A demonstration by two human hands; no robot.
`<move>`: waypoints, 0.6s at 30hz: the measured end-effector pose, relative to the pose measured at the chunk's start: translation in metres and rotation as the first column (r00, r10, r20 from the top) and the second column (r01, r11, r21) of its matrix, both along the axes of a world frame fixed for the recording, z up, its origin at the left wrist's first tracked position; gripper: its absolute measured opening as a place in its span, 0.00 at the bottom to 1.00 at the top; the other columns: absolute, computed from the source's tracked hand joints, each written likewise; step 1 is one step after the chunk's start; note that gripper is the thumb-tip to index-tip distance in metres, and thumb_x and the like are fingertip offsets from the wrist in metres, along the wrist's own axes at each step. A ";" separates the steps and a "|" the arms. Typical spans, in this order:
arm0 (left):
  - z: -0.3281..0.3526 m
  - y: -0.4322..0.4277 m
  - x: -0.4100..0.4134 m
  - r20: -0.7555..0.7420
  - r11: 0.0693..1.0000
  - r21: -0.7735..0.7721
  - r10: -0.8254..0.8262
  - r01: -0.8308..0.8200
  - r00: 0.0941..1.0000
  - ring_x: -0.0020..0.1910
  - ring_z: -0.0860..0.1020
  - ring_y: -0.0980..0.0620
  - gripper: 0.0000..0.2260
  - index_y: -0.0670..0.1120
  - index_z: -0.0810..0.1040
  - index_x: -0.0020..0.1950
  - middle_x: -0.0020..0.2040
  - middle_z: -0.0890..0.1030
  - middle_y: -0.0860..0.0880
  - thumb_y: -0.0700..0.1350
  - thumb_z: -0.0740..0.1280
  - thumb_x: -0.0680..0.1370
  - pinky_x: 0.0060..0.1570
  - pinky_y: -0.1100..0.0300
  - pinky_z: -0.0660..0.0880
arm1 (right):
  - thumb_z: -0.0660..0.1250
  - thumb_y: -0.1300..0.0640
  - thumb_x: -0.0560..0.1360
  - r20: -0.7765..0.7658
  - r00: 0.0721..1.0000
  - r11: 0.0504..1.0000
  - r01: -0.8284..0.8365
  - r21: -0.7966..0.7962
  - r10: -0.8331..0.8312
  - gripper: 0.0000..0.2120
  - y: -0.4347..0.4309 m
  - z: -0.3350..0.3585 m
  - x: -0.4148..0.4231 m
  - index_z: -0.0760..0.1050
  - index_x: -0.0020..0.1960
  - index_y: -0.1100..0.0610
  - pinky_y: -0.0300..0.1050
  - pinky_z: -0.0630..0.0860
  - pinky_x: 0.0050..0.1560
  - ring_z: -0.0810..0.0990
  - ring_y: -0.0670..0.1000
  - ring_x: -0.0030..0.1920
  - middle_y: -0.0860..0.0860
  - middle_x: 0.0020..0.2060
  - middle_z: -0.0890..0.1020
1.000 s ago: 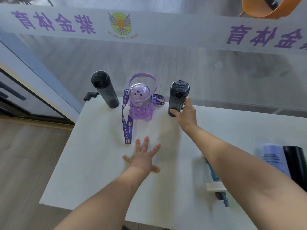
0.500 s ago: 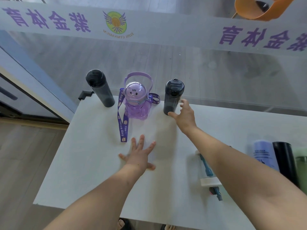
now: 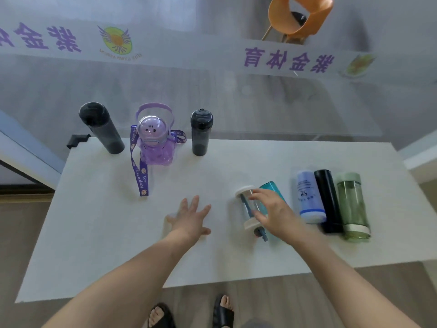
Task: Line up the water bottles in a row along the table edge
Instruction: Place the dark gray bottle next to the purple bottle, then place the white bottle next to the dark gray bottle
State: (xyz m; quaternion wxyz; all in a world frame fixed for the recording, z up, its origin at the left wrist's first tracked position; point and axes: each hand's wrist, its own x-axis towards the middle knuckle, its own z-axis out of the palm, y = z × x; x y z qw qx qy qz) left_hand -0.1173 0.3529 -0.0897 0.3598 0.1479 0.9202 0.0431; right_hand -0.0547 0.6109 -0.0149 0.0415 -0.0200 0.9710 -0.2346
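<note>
Three bottles stand upright along the far edge of the white table (image 3: 94, 233): a tall dark bottle (image 3: 101, 128), a purple character bottle (image 3: 155, 143) with a lanyard, and a dark grey bottle (image 3: 201, 132). Lying on their sides at the right are a clear white-capped bottle (image 3: 247, 207), a teal bottle (image 3: 269, 188), a light blue bottle (image 3: 309, 197), a black bottle (image 3: 327, 200) and a green bottle (image 3: 352, 205). My right hand (image 3: 272, 213) hovers over the clear and teal bottles, fingers spread, blurred. My left hand (image 3: 189, 218) lies flat on the table, empty.
A glass wall with a white banner of purple characters runs just behind the table's far edge. An orange chair (image 3: 300, 17) stands beyond the glass. A small black bracket (image 3: 76, 140) sits at the table's far left corner. My sandalled feet show below the near edge.
My right hand has let go of the dark grey bottle, which stays standing at the far edge, and has drawn back right over the lying clear bottle. The view has shifted right.
</note>
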 end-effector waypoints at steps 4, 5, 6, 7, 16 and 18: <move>0.000 0.021 0.011 0.083 1.000 -0.014 0.027 -0.026 0.996 0.81 0.35 0.44 0.41 0.69 0.44 0.80 0.82 0.34 0.54 0.57 0.71 0.79 0.65 0.24 0.62 | 0.75 0.53 0.73 0.177 0.981 0.992 -0.089 0.085 0.073 0.23 0.011 -0.023 0.027 0.76 0.67 0.49 0.53 0.69 0.72 0.64 0.50 0.76 0.45 0.77 0.66; -0.001 0.022 0.012 0.083 0.999 -0.032 0.018 -0.016 0.996 0.81 0.34 0.43 0.42 0.69 0.43 0.80 0.82 0.33 0.54 0.55 0.71 0.79 0.64 0.25 0.63 | 0.75 0.55 0.73 0.180 0.979 0.989 -0.111 0.099 0.092 0.24 0.013 -0.028 0.027 0.76 0.68 0.49 0.54 0.71 0.70 0.65 0.51 0.75 0.46 0.78 0.65; -0.003 0.023 0.012 0.079 0.999 -0.041 0.015 -0.012 0.997 0.81 0.34 0.43 0.43 0.69 0.43 0.80 0.82 0.33 0.54 0.54 0.71 0.79 0.64 0.25 0.63 | 0.75 0.58 0.73 0.162 0.980 0.983 -0.137 0.121 0.117 0.24 0.016 -0.032 0.026 0.76 0.68 0.49 0.55 0.74 0.67 0.67 0.53 0.74 0.48 0.77 0.66; -0.005 0.024 0.011 0.072 0.999 -0.043 0.019 -0.016 0.997 0.81 0.34 0.43 0.43 0.69 0.43 0.80 0.82 0.32 0.54 0.53 0.72 0.79 0.64 0.25 0.64 | 0.76 0.60 0.72 0.140 0.980 0.976 -0.163 0.147 0.143 0.25 0.019 -0.035 0.023 0.77 0.67 0.49 0.56 0.76 0.65 0.69 0.55 0.73 0.49 0.77 0.67; -0.001 0.033 0.014 0.078 0.993 -0.075 0.093 -0.087 0.993 0.81 0.34 0.45 0.44 0.70 0.45 0.80 0.82 0.32 0.56 0.49 0.73 0.78 0.64 0.25 0.65 | 0.77 0.54 0.72 0.033 0.958 0.933 -0.283 0.220 0.283 0.23 0.032 -0.042 -0.002 0.75 0.65 0.48 0.57 0.83 0.37 0.78 0.60 0.59 0.55 0.71 0.75; -0.001 0.033 0.014 0.082 0.992 -0.077 0.103 -0.097 0.991 0.81 0.34 0.45 0.43 0.70 0.46 0.80 0.82 0.33 0.57 0.49 0.73 0.78 0.64 0.25 0.64 | 0.79 0.52 0.69 0.020 0.948 0.918 -0.311 0.247 0.316 0.24 0.033 -0.042 -0.006 0.75 0.63 0.47 0.53 0.81 0.31 0.80 0.60 0.54 0.55 0.68 0.77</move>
